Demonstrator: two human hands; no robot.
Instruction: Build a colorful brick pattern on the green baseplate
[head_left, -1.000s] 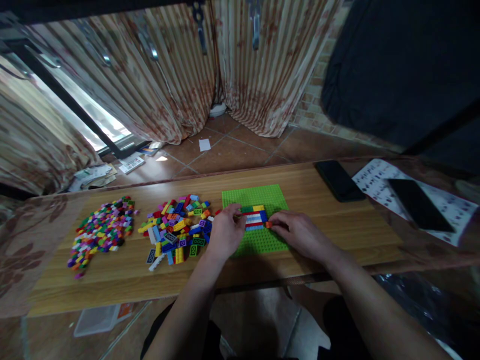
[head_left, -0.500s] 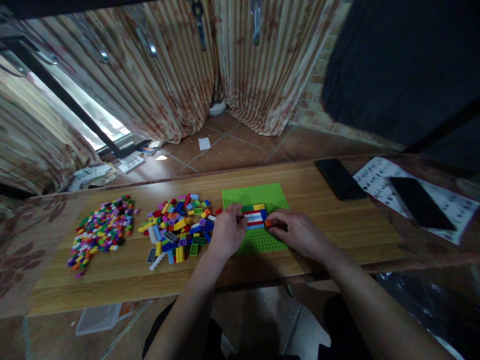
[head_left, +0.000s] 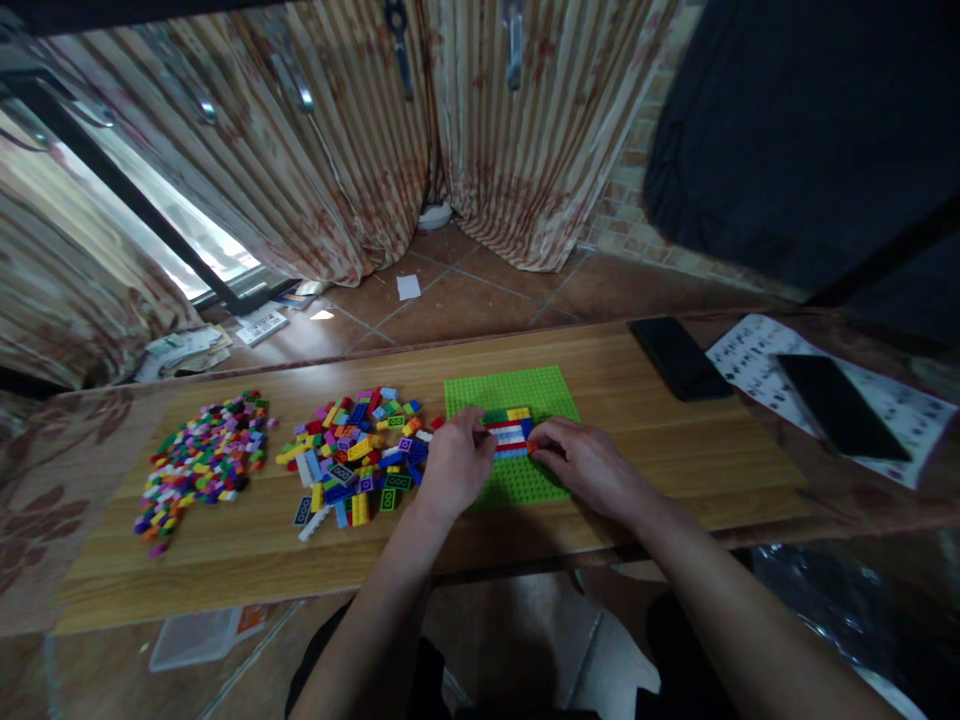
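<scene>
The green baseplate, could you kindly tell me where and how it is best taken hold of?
The green baseplate is probably best gripped by its bare far edge, coming from the far side: it lies flat, bricks sit near its middle, and the left hand and right hand cover parts of its sides.

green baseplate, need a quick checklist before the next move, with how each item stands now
1. Green baseplate lying on the table: ok
2. Right hand gripping the orange brick: ok
3. Orange brick fully pressed onto the studs: cannot tell, fingers partly cover it
4. Left end of the brick rows in view: not ok, left hand covers it
5. Black phone clear of both hands: ok
</scene>
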